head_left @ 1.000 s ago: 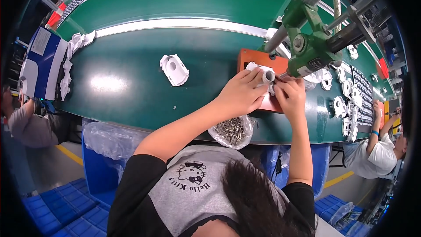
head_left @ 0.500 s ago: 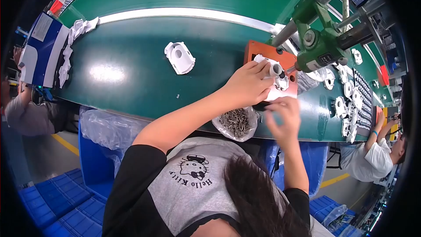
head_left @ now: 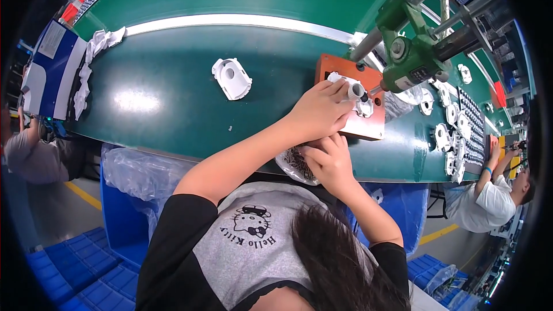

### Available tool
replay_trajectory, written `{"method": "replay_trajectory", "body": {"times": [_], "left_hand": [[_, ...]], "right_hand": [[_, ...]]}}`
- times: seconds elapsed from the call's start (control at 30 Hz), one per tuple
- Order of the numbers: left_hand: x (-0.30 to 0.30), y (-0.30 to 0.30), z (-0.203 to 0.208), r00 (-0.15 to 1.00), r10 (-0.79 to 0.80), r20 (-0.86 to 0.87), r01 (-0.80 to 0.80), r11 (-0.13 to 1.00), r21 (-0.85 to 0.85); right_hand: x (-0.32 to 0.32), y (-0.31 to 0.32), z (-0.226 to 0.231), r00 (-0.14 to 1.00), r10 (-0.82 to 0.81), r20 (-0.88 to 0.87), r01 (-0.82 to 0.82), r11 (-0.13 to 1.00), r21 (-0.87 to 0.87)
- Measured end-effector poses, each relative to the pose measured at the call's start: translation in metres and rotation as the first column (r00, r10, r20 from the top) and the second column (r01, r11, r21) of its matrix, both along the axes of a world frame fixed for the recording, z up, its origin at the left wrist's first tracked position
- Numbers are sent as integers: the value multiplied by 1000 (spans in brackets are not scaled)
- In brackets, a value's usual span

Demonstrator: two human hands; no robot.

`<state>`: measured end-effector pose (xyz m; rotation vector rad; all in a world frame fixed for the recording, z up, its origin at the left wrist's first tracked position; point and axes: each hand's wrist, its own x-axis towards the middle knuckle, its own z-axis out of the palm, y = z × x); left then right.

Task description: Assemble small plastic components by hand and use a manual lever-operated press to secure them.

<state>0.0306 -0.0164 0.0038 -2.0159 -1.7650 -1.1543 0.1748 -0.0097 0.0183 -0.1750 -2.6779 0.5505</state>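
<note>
white plastic part [head_left: 352, 91], round socket, on orange block [head_left: 351, 109], left hand [head_left: 318, 112] pressing

A lone white plastic housing [head_left: 231, 78] lies on the green tabletop [head_left: 173, 109], well apart from the orange block. Toward the tabletop's left end, crumpled white gloves [head_left: 92, 57] sit beside a blue and white box [head_left: 49, 72]. At the right end, more white housings [head_left: 452, 132] crowd together. Blue crates [head_left: 80, 265] stand on the floor below the near edge. A co-worker in white [head_left: 489, 201] bends at the right end.
</note>
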Motion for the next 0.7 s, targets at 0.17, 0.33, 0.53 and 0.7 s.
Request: {"method": "replay_trajectory", "body": {"times": [0.17,0.33,0.53,0.7], "left_hand": [[-2,0,0,1000,-20,15,21,999,-33],[-2,0,-2,1000,-8,-3,7,1000,-30],[0,1,2,999,-24,33,24,1000,7],[0,0,3,999,-16,29,17,999,-43]], "right_hand": [[3,7,10,989,-73,-130,2,880,-475],[25,52,29,970,-236,-56,178,850,-495],[28,102,24,876,-474,-84,370,775,-511],[7,110,22,848,-502,-170,355,776,-521]]}}
